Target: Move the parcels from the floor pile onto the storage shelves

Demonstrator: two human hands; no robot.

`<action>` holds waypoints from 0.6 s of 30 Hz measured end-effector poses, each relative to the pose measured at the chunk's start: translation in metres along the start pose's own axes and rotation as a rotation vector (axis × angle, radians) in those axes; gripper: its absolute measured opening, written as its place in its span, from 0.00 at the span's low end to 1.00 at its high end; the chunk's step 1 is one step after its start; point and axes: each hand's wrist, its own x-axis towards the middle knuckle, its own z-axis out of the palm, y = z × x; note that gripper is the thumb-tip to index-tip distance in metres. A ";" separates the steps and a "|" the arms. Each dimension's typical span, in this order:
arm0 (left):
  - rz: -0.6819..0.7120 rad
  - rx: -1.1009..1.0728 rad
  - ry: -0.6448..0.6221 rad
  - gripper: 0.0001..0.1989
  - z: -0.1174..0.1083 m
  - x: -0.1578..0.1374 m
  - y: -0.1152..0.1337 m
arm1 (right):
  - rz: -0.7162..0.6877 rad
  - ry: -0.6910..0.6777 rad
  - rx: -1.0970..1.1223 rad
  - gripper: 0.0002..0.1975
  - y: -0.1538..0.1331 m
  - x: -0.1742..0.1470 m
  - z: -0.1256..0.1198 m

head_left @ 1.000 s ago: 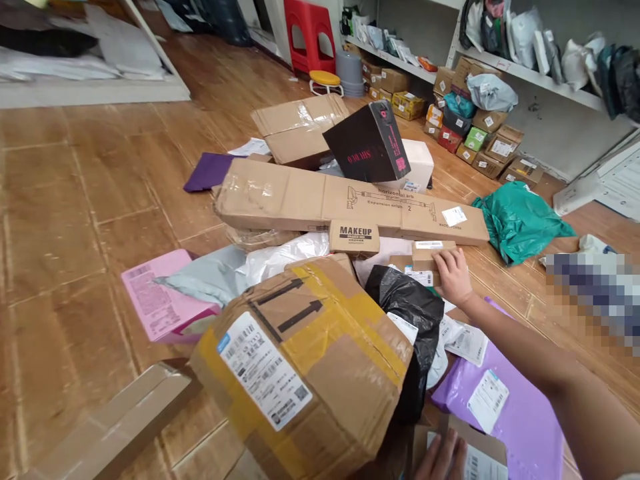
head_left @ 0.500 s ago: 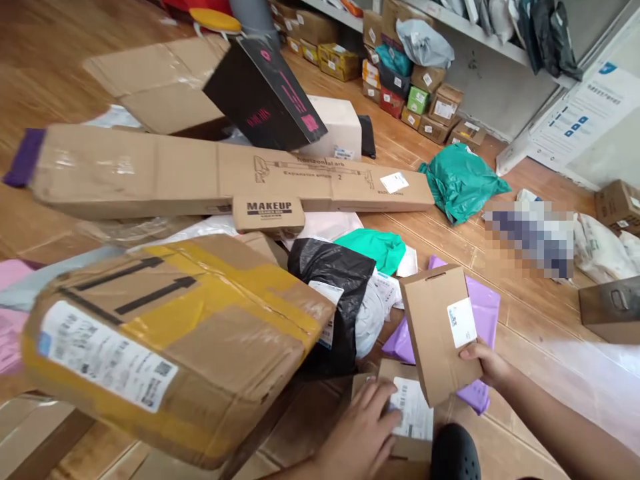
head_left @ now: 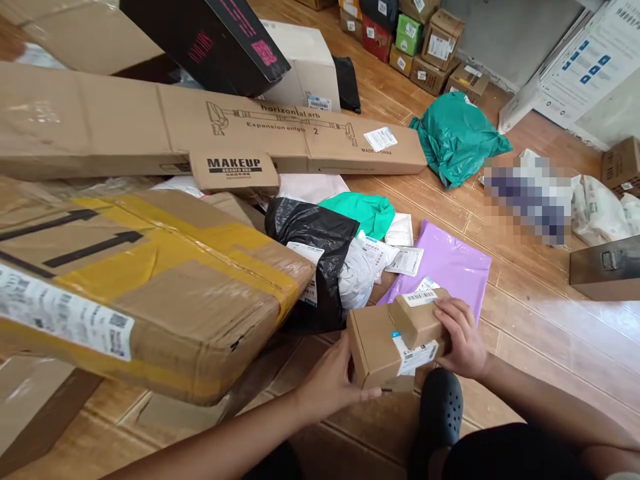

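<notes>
Two cardboard boxes are stacked low in front of me, above a dark clog. The larger cardboard box [head_left: 373,343] is underneath, with a white and blue label on its side. On top of it, toward the right, rests a small cardboard box [head_left: 419,321] with a barcode label. My left hand [head_left: 335,380] grips the larger box's left end, fingers at its edge and underside. At the right end, my right hand [head_left: 463,337] is closed around the small box, its lower part against the larger one. Behind them lies a purple mailer bag [head_left: 450,260], partly hidden.
A large yellow-taped carton [head_left: 190,287] fills the left. Behind it are a long carton [head_left: 240,133], a black box [head_left: 210,47], a black bag [head_left: 320,240] and a green bag [head_left: 455,140]. A metal case [head_left: 605,267] stands at right; stacked parcels [head_left: 400,43] line the wall.
My right hand was holding a flat cardboard box up, while my left hand was over a labelled box below. Now both hands grip the stacked boxes. The view has shifted.
</notes>
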 end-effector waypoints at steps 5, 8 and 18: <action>0.003 -0.196 -0.006 0.75 -0.002 -0.006 -0.012 | -0.014 0.050 -0.048 0.35 -0.006 -0.014 0.024; -0.032 -0.264 0.017 0.77 -0.009 -0.012 -0.007 | -0.051 0.015 -0.041 0.34 -0.007 -0.021 0.026; -0.090 -0.205 -0.015 0.54 -0.014 -0.011 0.014 | 0.042 -0.230 0.159 0.49 0.005 0.013 -0.001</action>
